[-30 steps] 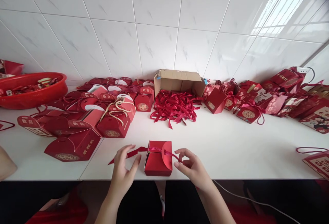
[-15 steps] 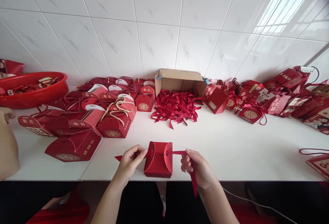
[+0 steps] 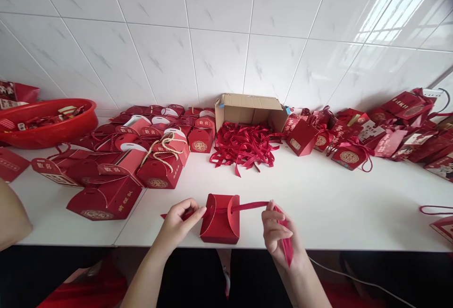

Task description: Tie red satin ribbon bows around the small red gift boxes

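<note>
One red basin [image 3: 76, 131] of small wrapped items, far left on the white table [image 3: 300, 190]; near it, one forearm [image 3: 12, 216] of another person. Many red cartons [image 3: 157, 173], grouped, one with gold-coloured cord. One left hand [image 3: 180, 223], thumb and fingers pinched on the ribbon [image 3: 252, 205]. One small red box [image 3: 220, 225], at the table's near edge between the hands, ribbon across its curved flaps. Behind, one heap of loose red ribbons [image 3: 244, 147] before an open cardboard box [image 3: 247, 102]. One right hand [image 3: 283, 237], fingers curled round the ribbon, its end hanging. Several decorated red packages [image 3: 350, 157], right.
</note>
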`<action>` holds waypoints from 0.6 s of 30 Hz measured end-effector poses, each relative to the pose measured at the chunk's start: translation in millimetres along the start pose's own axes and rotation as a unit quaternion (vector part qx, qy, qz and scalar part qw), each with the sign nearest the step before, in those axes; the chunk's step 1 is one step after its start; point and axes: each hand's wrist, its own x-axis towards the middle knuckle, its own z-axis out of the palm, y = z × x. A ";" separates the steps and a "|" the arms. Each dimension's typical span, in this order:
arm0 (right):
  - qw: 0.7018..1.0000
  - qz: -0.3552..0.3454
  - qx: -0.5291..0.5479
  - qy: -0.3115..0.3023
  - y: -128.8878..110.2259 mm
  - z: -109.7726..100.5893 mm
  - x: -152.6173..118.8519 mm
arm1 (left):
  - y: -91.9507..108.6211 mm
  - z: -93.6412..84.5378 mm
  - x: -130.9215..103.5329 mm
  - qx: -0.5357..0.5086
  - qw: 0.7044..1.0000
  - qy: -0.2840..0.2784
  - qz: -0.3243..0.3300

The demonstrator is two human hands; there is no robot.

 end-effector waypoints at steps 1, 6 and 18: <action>1.000 -0.017 0.004 0.002 0.3 0.1 0.0 | -1.7 1.9 0.9 0.007 1.000 -0.005 -0.004; 0.996 -0.071 -0.014 0.046 -3.0 -10.9 5.6 | -10.9 9.9 3.9 -0.007 1.000 -0.006 -0.023; 0.975 -0.159 -0.059 0.147 -13.5 -28.2 0.5 | -25.0 28.2 -7.6 -0.060 0.974 0.220 -0.006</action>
